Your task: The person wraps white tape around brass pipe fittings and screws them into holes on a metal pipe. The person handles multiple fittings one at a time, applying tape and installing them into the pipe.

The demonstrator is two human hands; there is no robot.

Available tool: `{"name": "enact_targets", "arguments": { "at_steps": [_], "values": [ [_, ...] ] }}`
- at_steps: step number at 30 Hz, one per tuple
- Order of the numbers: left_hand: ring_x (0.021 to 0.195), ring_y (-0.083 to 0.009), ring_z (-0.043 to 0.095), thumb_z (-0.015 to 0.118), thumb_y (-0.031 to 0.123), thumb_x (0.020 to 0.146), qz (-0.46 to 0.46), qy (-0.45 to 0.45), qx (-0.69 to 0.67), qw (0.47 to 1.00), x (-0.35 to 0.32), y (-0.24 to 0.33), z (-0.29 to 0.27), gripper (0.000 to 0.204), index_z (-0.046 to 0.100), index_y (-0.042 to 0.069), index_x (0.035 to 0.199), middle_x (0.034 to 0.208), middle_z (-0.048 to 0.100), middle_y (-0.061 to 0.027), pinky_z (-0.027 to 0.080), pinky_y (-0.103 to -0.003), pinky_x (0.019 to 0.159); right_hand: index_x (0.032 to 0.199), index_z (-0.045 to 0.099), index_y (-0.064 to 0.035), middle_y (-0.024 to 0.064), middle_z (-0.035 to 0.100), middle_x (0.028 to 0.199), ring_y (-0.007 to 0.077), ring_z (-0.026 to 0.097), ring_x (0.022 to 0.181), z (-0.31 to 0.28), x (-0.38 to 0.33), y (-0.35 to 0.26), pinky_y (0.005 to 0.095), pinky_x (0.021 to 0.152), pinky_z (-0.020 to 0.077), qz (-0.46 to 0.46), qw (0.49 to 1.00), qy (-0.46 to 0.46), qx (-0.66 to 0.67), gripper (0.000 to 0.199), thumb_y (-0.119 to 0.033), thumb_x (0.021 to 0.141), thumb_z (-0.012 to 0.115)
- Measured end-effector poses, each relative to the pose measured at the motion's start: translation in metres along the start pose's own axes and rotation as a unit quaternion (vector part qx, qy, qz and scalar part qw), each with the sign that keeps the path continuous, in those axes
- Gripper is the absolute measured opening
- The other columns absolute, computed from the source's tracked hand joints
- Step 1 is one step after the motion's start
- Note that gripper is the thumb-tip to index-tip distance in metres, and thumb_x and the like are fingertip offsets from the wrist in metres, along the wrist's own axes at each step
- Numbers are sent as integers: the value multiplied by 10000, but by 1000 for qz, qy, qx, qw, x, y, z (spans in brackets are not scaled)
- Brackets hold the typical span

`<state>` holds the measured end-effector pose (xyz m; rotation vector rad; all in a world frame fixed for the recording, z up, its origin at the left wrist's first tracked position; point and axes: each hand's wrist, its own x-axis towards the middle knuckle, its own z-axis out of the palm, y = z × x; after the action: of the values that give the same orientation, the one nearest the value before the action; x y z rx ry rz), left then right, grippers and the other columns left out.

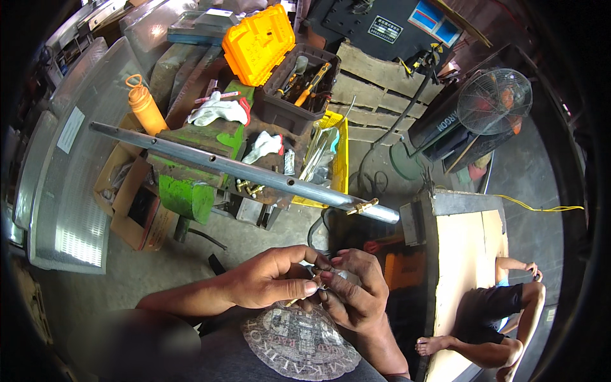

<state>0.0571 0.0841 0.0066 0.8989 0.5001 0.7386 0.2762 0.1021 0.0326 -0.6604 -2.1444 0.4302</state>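
Observation:
My left hand point(270, 278) and my right hand point(354, 290) meet close to my chest, fingertips pinched together on a small metal fitting point(320, 280) that is mostly hidden by the fingers. A thin pale strip hangs from it under my left thumb. Ahead, a long grey metal pipe point(242, 169) with holes along it is clamped in a green bench vise point(191, 184). A small brass fitting point(361, 205) sticks out near the pipe's right end.
An open toolbox point(299, 86) with an orange lid holds tools behind the vise. White gloves point(219, 109), an orange bottle point(145, 105), a yellow crate point(336, 159) and cardboard boxes point(137, 204) surround it. A fan point(494, 100) stands at right. Another person point(503, 318) sits at lower right.

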Motion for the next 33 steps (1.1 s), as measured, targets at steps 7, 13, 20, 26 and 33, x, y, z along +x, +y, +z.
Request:
{"name": "enact_targets", "arguments": {
  "at_steps": [7,13,20,26,33],
  "values": [
    [942,-141,661,573,187,1038,17,-52,34,998,0,-2,-1,423,409,-10,1375,1018,611,-69,541,-276,771,1093,738,-60,116,651,1003,307,658,970,-10,-1,4,427,853,573,6,999,-36,4,411,-116,705,859],
    [893,-106,625,572,169,1038,54,-68,72,994,0,1,0,397,415,-2,1360,1007,596,-60,508,-248,733,1087,735,-63,125,665,1029,321,654,986,-10,-4,6,430,851,570,-7,1000,-27,1,412,-131,703,867],
    [897,-82,608,594,136,1028,102,-1,56,993,0,0,7,394,406,8,1350,987,634,-48,494,-241,749,1021,709,-14,152,674,1068,328,656,996,1,-6,-2,418,849,555,43,999,11,15,316,-87,740,834],
    [822,-103,647,620,133,1002,141,76,206,965,5,-4,5,400,411,1,1316,901,692,-75,507,-290,782,1021,672,10,175,665,1134,303,658,1042,8,-9,-8,384,895,517,204,967,15,150,265,-107,824,806],
    [773,-99,665,642,126,981,173,100,313,929,8,-4,-3,387,423,13,1280,864,733,-120,512,-294,733,1031,667,5,165,657,1165,258,656,1040,9,-7,2,353,897,504,285,926,-12,248,236,-128,873,780]
  ]
}}
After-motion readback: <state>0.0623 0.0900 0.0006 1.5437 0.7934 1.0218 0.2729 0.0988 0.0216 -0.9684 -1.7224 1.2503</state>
